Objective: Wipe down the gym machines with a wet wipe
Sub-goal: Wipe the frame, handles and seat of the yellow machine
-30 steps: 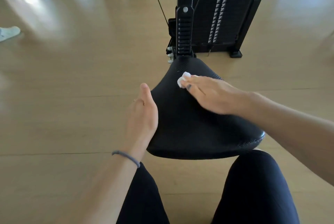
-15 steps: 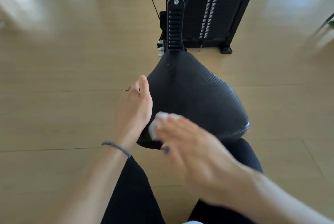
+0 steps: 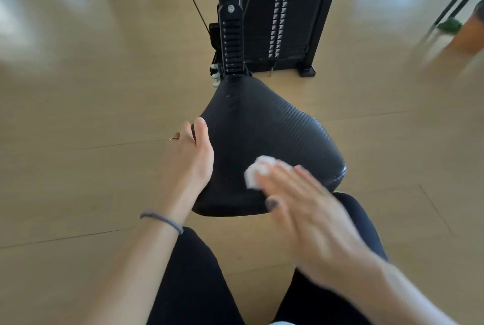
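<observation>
Right now the wiping is in full swing on one padded seat [image 3: 262,141], and how much of it has been covered is impossible to judge, since the black textured cover shows no wet trail or dry patch to compare. The right hand [image 3: 301,209] lies flat with its fingers stretched out, pressing a small bunched white wipe [image 3: 255,171] onto the near part of the seat; the wipe peeks out just beyond its fingertips, toward the left hand. The left hand [image 3: 190,159] rests against the seat's left edge, thumb lying on top of the padding and the other fingers dropping out of sight over the side, so it looks to be steadying the seat, though whether those fingers curl under it cannot be seen. As a judgement, the far, narrow end of the seat past both hands, the notched post [image 3: 231,39] rising beyond it and the weight stack [image 3: 277,20] further back are all left to do, as are any other machines the task covers. The right hand is smeared by motion, so its exact contact with the wipe is hard to read. Most of the wipe is under the fingers, and the seat's underside and near rim are hidden.
</observation>
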Demonstrator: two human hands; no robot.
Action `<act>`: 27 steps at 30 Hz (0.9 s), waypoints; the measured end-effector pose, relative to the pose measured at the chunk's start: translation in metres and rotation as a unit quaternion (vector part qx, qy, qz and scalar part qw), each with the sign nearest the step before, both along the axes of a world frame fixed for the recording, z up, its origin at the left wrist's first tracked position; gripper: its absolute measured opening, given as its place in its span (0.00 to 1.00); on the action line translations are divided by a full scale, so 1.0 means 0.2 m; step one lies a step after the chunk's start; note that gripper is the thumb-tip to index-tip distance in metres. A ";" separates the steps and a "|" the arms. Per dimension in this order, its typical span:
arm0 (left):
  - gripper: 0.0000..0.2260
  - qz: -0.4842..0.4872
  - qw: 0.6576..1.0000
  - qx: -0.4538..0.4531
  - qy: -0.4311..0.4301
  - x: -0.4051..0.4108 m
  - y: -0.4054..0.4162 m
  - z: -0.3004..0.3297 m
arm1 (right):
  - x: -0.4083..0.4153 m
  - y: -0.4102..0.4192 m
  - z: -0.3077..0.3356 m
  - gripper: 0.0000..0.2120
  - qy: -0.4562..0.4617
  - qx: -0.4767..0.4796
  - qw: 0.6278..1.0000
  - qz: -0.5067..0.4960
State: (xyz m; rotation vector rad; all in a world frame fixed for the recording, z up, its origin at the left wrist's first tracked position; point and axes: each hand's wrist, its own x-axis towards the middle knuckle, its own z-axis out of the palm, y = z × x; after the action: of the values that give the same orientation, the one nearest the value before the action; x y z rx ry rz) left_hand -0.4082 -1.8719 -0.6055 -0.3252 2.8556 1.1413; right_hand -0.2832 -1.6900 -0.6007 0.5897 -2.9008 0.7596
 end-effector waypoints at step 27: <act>0.27 0.089 0.995 0.044 0.003 -0.01 0.01 -0.01 | -1.17 -0.11 -0.02 0.16 -0.159 0.086 0.961 0.208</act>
State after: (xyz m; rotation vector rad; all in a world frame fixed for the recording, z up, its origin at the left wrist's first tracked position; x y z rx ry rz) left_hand -0.4103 -1.8696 -0.6076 -0.5824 2.8173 1.2957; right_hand -0.5173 -1.7123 -0.6049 1.2322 -3.1985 0.7002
